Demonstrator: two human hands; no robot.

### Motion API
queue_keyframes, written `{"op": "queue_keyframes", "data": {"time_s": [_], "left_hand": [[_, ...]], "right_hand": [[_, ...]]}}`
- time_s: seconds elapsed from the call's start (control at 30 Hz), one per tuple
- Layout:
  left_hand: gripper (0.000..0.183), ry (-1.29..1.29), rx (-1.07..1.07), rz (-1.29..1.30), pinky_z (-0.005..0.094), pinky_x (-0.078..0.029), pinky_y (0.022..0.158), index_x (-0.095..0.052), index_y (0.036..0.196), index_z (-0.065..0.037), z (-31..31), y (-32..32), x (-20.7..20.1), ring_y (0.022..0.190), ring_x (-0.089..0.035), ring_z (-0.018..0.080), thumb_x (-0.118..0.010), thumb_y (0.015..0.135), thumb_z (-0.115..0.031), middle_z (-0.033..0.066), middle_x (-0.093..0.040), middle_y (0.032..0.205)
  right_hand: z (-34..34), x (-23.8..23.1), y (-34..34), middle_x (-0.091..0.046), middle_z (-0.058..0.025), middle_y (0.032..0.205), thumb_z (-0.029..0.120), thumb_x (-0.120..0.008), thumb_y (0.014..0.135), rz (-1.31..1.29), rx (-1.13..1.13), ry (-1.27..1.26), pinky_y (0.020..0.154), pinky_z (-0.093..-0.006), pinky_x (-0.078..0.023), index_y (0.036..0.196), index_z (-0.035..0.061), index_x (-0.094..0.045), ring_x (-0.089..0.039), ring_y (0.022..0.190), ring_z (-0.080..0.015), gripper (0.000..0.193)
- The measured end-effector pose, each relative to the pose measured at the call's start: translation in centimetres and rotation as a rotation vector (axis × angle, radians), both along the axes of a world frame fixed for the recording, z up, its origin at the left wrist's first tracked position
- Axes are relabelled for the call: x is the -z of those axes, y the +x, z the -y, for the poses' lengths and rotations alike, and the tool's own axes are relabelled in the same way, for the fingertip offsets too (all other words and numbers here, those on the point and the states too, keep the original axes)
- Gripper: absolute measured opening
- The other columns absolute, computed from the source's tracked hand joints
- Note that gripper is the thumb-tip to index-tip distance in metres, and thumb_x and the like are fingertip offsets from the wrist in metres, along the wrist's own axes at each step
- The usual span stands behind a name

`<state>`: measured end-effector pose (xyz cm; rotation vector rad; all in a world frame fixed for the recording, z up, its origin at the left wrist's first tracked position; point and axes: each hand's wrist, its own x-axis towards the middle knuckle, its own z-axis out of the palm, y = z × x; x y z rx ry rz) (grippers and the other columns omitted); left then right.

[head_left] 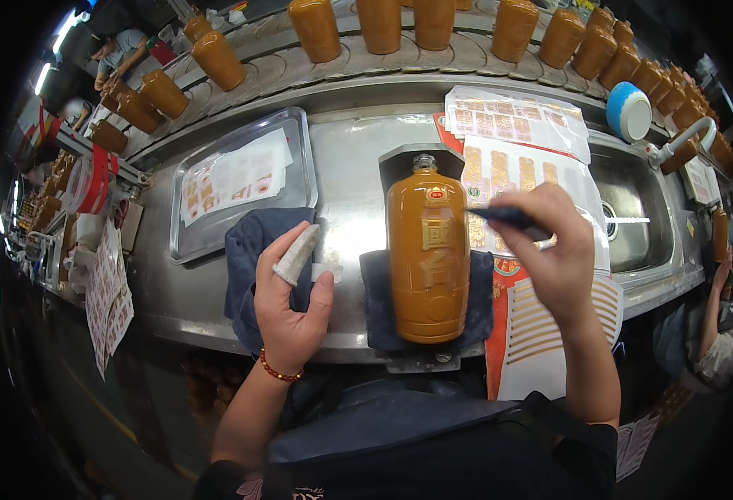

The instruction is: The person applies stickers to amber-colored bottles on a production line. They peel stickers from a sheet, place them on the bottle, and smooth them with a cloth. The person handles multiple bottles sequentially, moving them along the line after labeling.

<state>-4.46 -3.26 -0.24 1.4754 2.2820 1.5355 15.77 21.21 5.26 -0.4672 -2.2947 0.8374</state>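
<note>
A glossy caramel-brown bottle [430, 258] lies on its back in front of me, neck pointing away, with a red emblem and raised gold characters on its face. Beneath it are a grey metal cradle [396, 157] and a dark blue cloth [376, 302]. My right hand [550, 242] grips a dark pointed tool [508, 217], its tip near the bottle's right shoulder; its exact kind is unclear. To the bottle's left, my left hand [293, 304] is open, thumb apart, by a folded dark cloth [246, 250]. A white sleeve [298, 252] covers one of its fingers.
Sticker sheets [521, 167] lie right of the bottle, beside a sink [645, 242] with a faucet [691, 133] and a blue-white round container [629, 111]. A metal tray [304, 158] holds more sheets at left. Behind, a conveyor [350, 67] carries several brown bottles [315, 29]. Other people work at both sides.
</note>
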Motion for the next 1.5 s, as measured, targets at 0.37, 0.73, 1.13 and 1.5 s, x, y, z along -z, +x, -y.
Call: {"op": "queue_keyframes", "data": {"time_s": [0.37,0.73,1.13,1.5], "left_hand": [[0.132,-0.007,0.384,0.020,0.0486,-0.031,0.125,-0.019,0.165,0.000,-4.0,3.8,1.2,0.155,-0.025,0.0476,-0.094,0.070,-0.052,0.0313,-0.012,0.169],[0.136,0.106,0.389,0.168,0.0467,-0.035,0.124,-0.020,0.164,0.002,-5.1,4.4,3.5,0.154,-0.029,0.0490,-0.096,0.065,-0.049,0.0312,-0.014,0.169],[0.136,0.122,0.388,0.154,0.0459,-0.035,0.124,-0.019,0.164,0.003,-5.2,4.1,3.6,0.153,-0.031,0.0481,-0.095,0.066,-0.052,0.0314,-0.017,0.169],[0.135,0.119,0.394,0.185,0.0439,-0.039,0.121,-0.020,0.163,0.005,-5.1,4.0,4.0,0.151,-0.036,0.0465,-0.094,0.066,-0.054,0.0298,-0.020,0.168]], "right_hand": [[4.7,-1.4,0.3,-0.071,-0.0037,0.095,0.006,-0.076,0.067,0.129,-0.195,0.483,0.072,-0.0341,-0.050,0.108,0.0088,-0.080,-0.061,0.081,-0.0222,0.041],[4.6,-2.5,0.0,-0.064,-0.0014,0.087,0.002,-0.079,0.066,0.244,-0.185,0.472,0.065,-0.0335,-0.046,0.111,0.0106,-0.080,-0.055,0.075,-0.0219,0.046],[4.0,-3.6,-0.8,-0.061,-0.0009,0.080,-0.002,-0.081,0.064,0.282,-0.138,0.430,0.065,-0.0349,-0.043,0.109,0.0115,-0.080,-0.052,0.073,-0.0230,0.047],[3.5,-3.7,-2.4,-0.064,-0.0006,0.085,0.002,-0.079,0.067,0.286,-0.191,0.586,0.063,-0.0324,-0.044,0.109,0.0120,-0.081,-0.053,0.075,-0.0218,0.043]]}}
